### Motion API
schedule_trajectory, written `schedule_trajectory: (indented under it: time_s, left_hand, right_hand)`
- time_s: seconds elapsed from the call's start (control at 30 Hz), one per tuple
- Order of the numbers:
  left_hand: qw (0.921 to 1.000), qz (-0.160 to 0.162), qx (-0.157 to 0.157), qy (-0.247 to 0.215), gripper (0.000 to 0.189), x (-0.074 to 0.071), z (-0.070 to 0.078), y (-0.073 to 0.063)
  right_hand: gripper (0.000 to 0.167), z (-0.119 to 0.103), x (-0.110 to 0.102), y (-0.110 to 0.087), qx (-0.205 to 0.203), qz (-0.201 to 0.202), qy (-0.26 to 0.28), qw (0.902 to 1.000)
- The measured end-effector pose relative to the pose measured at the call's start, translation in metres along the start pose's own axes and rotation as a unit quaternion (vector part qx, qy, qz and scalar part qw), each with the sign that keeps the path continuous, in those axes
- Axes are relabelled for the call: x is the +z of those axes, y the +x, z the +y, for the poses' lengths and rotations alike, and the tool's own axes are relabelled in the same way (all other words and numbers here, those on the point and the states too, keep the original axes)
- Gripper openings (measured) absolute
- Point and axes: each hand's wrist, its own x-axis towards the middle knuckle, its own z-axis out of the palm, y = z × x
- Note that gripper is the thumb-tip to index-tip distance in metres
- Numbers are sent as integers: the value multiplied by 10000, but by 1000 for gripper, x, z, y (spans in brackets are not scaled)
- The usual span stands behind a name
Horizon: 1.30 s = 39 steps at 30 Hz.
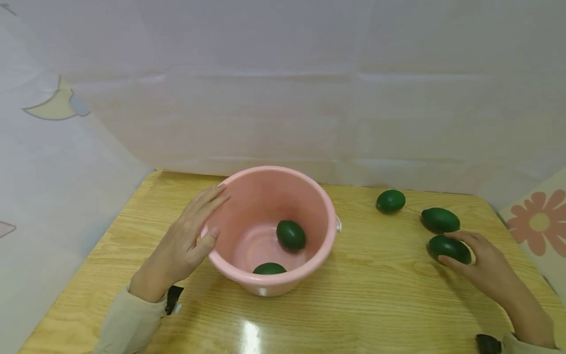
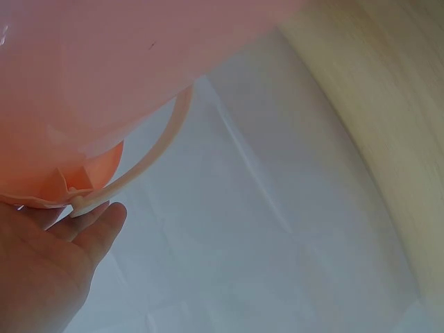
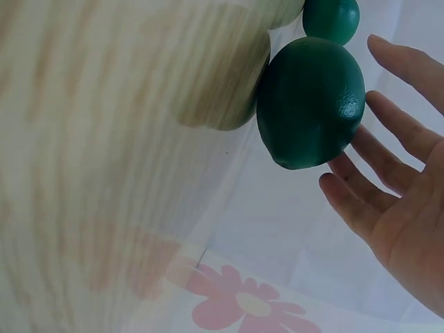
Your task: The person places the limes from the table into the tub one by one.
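Note:
A pink bucket [image 1: 325, 246] stands on the wooden table, two smooth, dark green lime-shaped fruits inside it; one fruit [image 1: 291, 236] shows whole, the other [image 1: 269, 268] is partly hidden by the near wall. My left hand [image 1: 183, 241] rests on the bucket's left rim, fingers extended. In the left wrist view its fingers lie beside the bucket's curved handle [image 2: 149, 158]. To the right, my right hand [image 1: 486, 263] has thumb and fingers spread around another green fruit [image 1: 447, 249]. In the right wrist view that fruit [image 3: 310, 104] is beside the loosely extended fingertips.
Behind that fruit lies another green fruit [image 1: 439, 220], and farther back a third one [image 1: 391, 201]. A pale sheet [image 1: 265, 123] hangs behind the wooden table [image 1: 367, 305], with printed sheeting at both sides, a flower [image 1: 539, 222] on the right.

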Motion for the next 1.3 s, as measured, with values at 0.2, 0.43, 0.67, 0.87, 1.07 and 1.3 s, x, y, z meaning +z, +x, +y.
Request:
schedule_trajectory:
  time_s: [0.2, 0.43, 0.67, 0.87, 1.07, 1.3]
  left_hand:
    - [10000, 5, -29, 9, 61, 0, 1, -1]
    - [10000, 43, 3, 74, 61, -1, 1, -1]
    - [10000, 48, 10, 84, 62, -1, 2, 0]
    - [10000, 51, 22, 68, 62, -1, 2, 0]
    - [9999, 63, 31, 76, 62, 0, 1, 0]
    - [9999, 75, 73, 74, 61, 0, 0, 0]
  right_hand:
    - [64, 3, 1, 1, 117, -200, -85, 9997]
    - [68, 6, 3, 1, 42, -230, -248, 9994]
    - [68, 7, 4, 2, -10, -363, -125, 9993]
    - [65, 7, 5, 0, 79, -499, 86, 9987]
    - [68, 9, 5, -1, 105, -602, 48, 9981]
    - [72, 11, 7, -1, -40, -454, 33, 9990]
